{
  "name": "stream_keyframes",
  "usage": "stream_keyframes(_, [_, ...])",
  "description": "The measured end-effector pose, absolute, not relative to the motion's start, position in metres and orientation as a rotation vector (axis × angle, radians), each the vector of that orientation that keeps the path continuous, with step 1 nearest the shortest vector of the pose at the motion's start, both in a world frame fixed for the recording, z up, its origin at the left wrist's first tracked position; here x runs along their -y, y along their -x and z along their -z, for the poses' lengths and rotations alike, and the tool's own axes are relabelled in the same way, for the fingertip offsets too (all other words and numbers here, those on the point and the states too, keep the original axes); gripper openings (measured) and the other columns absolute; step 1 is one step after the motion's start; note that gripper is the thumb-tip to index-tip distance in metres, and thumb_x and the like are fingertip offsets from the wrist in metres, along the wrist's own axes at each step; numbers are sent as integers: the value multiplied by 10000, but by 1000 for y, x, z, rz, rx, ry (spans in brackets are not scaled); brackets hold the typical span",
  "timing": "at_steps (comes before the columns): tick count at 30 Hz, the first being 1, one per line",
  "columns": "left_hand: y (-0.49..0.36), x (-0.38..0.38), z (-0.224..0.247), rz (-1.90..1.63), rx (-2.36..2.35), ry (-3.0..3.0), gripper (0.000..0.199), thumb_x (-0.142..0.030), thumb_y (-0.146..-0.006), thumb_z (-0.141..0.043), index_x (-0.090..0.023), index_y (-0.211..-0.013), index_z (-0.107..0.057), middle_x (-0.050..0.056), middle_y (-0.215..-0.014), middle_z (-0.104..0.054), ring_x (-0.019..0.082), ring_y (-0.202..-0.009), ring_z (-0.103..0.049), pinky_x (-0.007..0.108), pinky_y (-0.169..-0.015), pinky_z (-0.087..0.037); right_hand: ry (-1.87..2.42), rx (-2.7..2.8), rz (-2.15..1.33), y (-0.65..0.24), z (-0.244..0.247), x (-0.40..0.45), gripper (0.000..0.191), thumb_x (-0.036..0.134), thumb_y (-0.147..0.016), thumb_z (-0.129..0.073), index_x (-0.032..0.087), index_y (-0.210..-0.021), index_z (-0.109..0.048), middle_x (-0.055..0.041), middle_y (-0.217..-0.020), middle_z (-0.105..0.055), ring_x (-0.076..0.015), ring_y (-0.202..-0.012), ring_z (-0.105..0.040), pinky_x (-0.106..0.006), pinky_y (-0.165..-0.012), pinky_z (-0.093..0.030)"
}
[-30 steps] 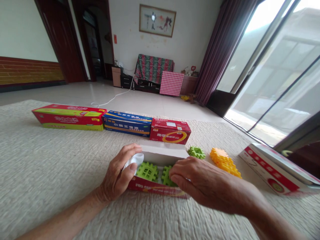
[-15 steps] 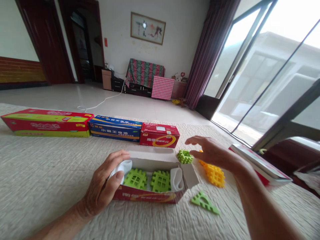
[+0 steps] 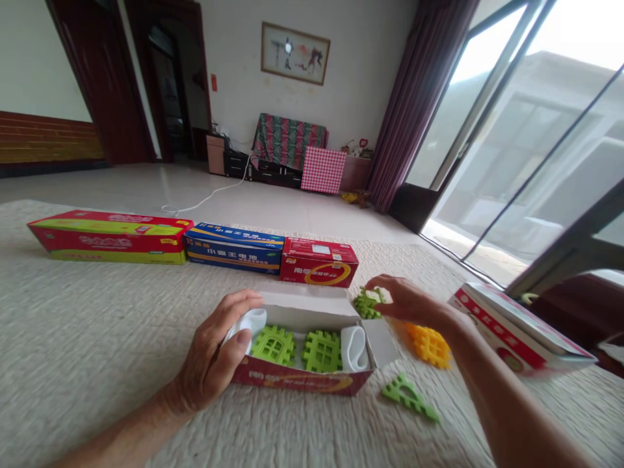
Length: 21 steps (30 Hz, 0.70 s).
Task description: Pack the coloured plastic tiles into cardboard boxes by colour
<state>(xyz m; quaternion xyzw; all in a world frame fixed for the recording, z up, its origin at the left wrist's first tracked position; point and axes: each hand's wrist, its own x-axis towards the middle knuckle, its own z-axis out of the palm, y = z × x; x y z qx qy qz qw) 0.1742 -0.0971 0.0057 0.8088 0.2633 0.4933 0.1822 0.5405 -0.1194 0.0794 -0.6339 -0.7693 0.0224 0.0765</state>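
An open red cardboard box (image 3: 302, 385) sits in front of me, its white flaps spread. My left hand (image 3: 214, 344) grips its left end, thumb over the near edge beside a curl of white foam. Two green window-shaped building blocks (image 3: 322, 351) lie inside, with another white foam curl (image 3: 354, 349) at the right end. Beyond the box's right flap, my right hand (image 3: 407, 300) has its fingers and thumb closed around green building blocks (image 3: 366, 305), partly hiding them. A yellow building block (image 3: 431, 346) lies under the right wrist. Nearer me is a green triangular block (image 3: 408, 398).
Behind the open box stand a red-and-green box (image 3: 112, 240), a blue box (image 3: 234, 250) and a red box (image 3: 319, 261) in a row. At right is a white-and-red carton (image 3: 521, 331). Everything rests on a quilted cream cover (image 3: 146, 312).
My right hand has lowered onto the green blocks and its fingers have closed around them. The left hand stays on the box. The whole view has shifted slightly.
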Motion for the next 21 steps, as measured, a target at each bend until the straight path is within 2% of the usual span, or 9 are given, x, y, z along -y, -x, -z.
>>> stream_keyframes(3, [-174,98,-8,-1389,-725,-2292,353,-274,-912,-357,-181,-1206,-529,87,-1279,-514,235,-1203,-475,360,-1032,-371,1712,2220,94,-518,-99,128,331,221,-748,-588,215,-1079,-603,-74,-1093,-652,-228,-973,-617,-405,-891,-470])
stream_keyframes(7, [-174,97,-10,-1380,-721,-2293,355,-263,-905,-368,-170,-1211,-525,100,-1268,-523,244,-1201,-479,381,-1025,-381,1349,2311,-8,-464,-120,149,434,190,-776,-594,281,-1196,-532,-13,-1219,-600,-184,-1103,-560,-349,-960,-446])
stream_keyframes(11, [-175,97,-9,-1416,-695,-2269,346,-252,-898,-391,-173,-1209,-521,108,-1257,-533,248,-1195,-485,399,-1020,-385,1205,2524,-75,-420,-127,156,516,98,-775,-562,275,-1254,-488,-15,-1266,-573,-169,-1160,-520,-336,-994,-415])
stream_keyframes(17, [-176,98,-9,-1449,-702,-2206,396,-272,-890,-417,-166,-1269,-463,126,-1266,-526,257,-1202,-477,416,-1025,-376,1024,2794,-128,-395,-135,142,618,-5,-726,-523,262,-1282,-485,-21,-1237,-591,-174,-1156,-495,-374,-1017,-364])
stream_keyframes(21, [-177,97,-7,-1462,-687,-2185,416,-276,-887,-426,-176,-1290,-441,126,-1265,-531,260,-1180,-494,418,-1000,-396,963,2863,-136,-384,-136,136,601,-12,-724,-522,269,-1256,-522,-19,-1169,-627,-187,-1104,-512,-410,-986,-371])
